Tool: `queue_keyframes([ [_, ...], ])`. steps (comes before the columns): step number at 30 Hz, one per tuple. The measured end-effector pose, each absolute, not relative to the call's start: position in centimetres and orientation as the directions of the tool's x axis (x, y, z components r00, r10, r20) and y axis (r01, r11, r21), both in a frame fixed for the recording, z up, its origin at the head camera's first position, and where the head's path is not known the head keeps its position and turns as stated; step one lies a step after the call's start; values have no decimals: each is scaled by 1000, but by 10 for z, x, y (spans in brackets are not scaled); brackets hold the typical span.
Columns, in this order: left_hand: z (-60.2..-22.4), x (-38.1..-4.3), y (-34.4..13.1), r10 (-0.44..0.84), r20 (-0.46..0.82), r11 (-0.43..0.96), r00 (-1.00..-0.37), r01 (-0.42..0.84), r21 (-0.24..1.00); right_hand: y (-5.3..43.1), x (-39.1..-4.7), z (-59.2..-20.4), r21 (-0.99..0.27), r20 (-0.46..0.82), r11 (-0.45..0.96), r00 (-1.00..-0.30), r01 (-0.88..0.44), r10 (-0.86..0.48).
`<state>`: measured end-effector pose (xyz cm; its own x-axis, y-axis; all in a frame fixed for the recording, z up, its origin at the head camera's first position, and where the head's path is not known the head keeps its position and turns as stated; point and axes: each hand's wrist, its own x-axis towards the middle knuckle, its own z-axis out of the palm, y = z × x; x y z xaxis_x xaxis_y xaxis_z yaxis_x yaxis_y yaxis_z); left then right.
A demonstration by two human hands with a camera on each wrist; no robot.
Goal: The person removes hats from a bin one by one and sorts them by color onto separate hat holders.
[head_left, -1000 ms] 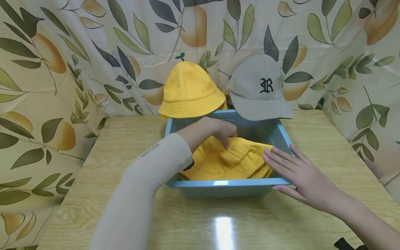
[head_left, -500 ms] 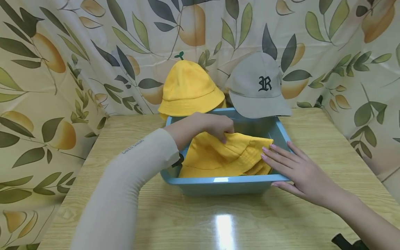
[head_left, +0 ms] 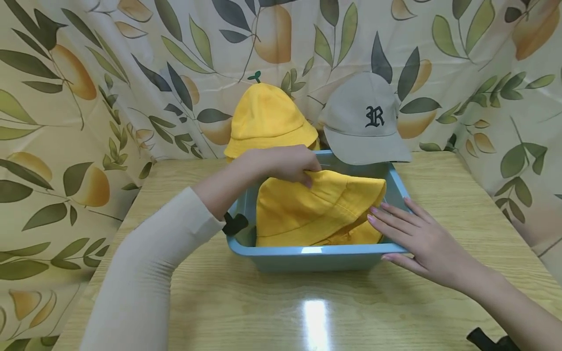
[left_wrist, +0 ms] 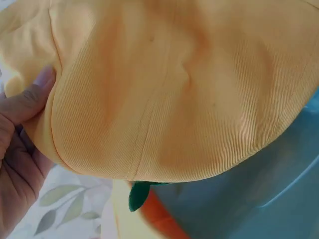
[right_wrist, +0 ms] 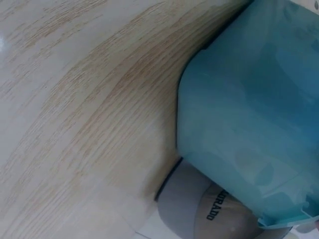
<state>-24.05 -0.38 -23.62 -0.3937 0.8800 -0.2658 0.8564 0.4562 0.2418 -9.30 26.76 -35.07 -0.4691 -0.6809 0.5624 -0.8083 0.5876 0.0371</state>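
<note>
My left hand (head_left: 285, 163) grips a yellow bucket hat (head_left: 311, 209) by its upper edge, thumb on the near side. The hat stands tilted inside a blue plastic basin (head_left: 311, 265). More yellow cloth (head_left: 362, 234) lies beneath its right end; whether it is a second hat I cannot tell. In the left wrist view the hat's fabric (left_wrist: 164, 89) fills most of the frame, with a green sprout (left_wrist: 139, 195) below its edge and the thumb pressing the cloth at left. My right hand (head_left: 421, 243) rests on the basin's front right corner, fingers straight over the rim.
Behind the basin stand another yellow bucket hat (head_left: 265, 119) with a green sprout and a grey cap (head_left: 364, 117) with a black letter. Wooden table (head_left: 246, 312) surrounds the basin. A leaf-patterned cloth (head_left: 184, 29) hangs at the back and sides.
My left hand has moved up and a little left, raising the yellow bucket hat's upper edge and exposing yellow cloth beneath it. The right hand has stayed on the basin's corner.
</note>
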Motion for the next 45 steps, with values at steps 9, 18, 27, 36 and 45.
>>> queue_keyframes([
  [9,-213,-233,-29,928,-24,362,-371,890,275,269,-90,-345,-11,497,593,-519,-805,-695],
  [18,-197,-232,-43,917,112,338,-384,893,297,262,-74,-308,-180,245,706,-726,-685,-643],
  [27,-187,-232,-57,889,190,341,-417,879,332,242,-102,-255,-204,223,830,-850,-519,-477],
  [36,-186,-236,-66,822,219,349,-526,768,538,225,-142,-212,-258,250,750,-792,-609,-557],
  [45,-200,-237,-79,606,353,298,-713,615,730,207,-163,-195,-450,473,677,-798,-583,-373],
])
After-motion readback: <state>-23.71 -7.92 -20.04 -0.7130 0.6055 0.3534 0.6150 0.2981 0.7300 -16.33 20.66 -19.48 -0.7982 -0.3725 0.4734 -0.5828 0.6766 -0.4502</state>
